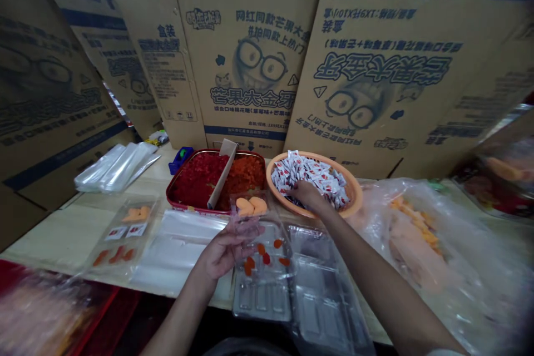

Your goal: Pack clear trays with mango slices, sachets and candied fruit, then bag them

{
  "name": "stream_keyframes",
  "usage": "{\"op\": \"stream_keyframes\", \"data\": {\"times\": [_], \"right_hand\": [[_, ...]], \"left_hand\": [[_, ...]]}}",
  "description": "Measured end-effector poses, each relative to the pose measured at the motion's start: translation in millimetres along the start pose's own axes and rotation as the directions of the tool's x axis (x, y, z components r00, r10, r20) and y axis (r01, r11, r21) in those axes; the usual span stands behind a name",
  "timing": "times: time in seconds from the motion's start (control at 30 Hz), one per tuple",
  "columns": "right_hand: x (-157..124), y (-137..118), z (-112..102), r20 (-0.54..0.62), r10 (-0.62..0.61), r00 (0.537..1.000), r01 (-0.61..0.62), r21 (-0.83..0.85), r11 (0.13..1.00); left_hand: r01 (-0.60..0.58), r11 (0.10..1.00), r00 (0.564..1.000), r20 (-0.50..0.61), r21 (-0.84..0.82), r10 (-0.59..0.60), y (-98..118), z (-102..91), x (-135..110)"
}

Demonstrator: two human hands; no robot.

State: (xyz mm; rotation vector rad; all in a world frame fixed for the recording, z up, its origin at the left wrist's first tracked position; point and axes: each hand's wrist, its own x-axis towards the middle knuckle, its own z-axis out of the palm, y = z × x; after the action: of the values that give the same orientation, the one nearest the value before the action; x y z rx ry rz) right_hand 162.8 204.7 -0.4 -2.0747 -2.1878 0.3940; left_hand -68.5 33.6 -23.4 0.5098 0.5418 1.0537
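Observation:
My left hand point(225, 247) is closed on the left edge of a clear plastic tray point(271, 275). Orange heart-like candy pieces point(251, 206) lie in its far end, and several small red and orange gummy pieces point(266, 258) are nearer me. Reaching into an orange basket point(355, 192), my right hand point(307, 194) has its fingers bent together on a small white sachet among many sachets point(319, 175). The fingertips are partly hidden there. More empty clear trays point(319, 289) lie beside the held tray, under my right forearm.
A red tray point(170, 192) holds red and orange pieces, split by a cardboard strip point(221, 175). Clear bags point(179, 242) and a filled tray point(125, 231) lie left. A blue tape dispenser point(180, 161) stands behind. At right is a plastic bag of orange candy point(417, 228). Cardboard boxes point(250, 67) wall the back.

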Motion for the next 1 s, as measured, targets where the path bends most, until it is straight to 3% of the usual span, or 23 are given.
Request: {"op": "stream_keyframes", "data": {"times": [0.27,0.73,0.87,1.0], "right_hand": [[9,17,6,0.007,-0.002,1.000,0.002,0.007,1.000],[12,2,8,0.062,0.031,0.998,-0.029,-0.031,0.999],[16,-11,11,0.032,0.058,0.998,-0.057,-0.043,0.997],[9,-4,-2,-0.019,0.033,0.999,-0.032,0.004,0.999]], "left_hand": [[0.031,0.999,0.999,0.016,-0.023,-0.030,-10,1.8,3],[0.019,0.999,0.998,0.056,-0.038,-0.017,-18,0.1,7],[0.026,0.999,0.998,0.063,-0.026,-0.025,-18,1.4,5],[0.003,0.999,0.998,0.062,-0.035,-0.001,-17,-2.9,3]]}}
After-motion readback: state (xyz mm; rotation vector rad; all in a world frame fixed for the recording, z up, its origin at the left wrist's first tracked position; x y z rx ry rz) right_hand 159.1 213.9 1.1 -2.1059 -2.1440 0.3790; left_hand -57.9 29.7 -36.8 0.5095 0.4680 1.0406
